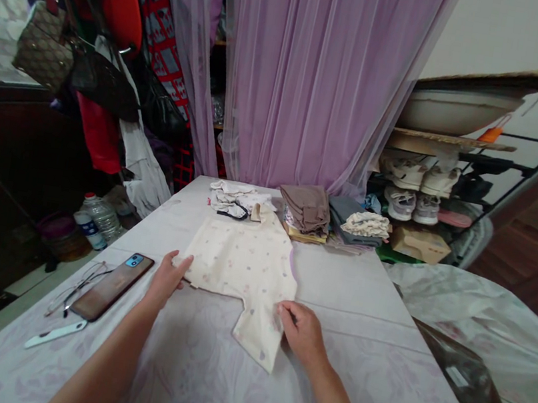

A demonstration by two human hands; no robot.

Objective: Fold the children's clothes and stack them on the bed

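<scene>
A small cream garment with pastel dots (245,267) lies flat on the pale patterned tablecloth (204,367). My left hand (167,279) touches its left edge, fingers stretched out together and pressing the cloth. At the garment's lower right, my right hand (301,331) has its fingers curled and pinches the fabric by the leg part.
A phone (112,285), glasses (77,286) and a white strip (55,334) lie at the left. Folded clothes (306,210) and a loose pile (235,199) sit at the far end. A bottle (101,217), hanging bags, a lilac curtain (313,73), a shoe rack (428,185) and a cardboard box (474,387) surround the table.
</scene>
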